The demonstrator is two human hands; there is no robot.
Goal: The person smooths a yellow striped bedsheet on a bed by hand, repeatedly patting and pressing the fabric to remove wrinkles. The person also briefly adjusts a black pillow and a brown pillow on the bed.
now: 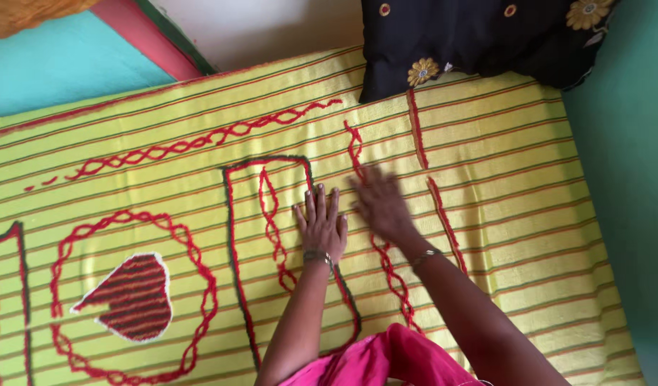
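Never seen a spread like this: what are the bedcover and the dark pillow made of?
Bedcover: seemingly woven cotton, matte, with raised fuzzy red tufted patterns. Pillow: soft printed fabric, faintly sheened, loosely creased. Both hands, left hand and right hand, lie flat on the bedcover.

Black floral pillow [479, 39], perhaps cushion

The yellow bedspread [486, 186] filling mid-frame is looking like matt woven cloth with raised, fuzzy red stitching; the black pillow [472, 36] at upper right is showing smoother printed fabric.
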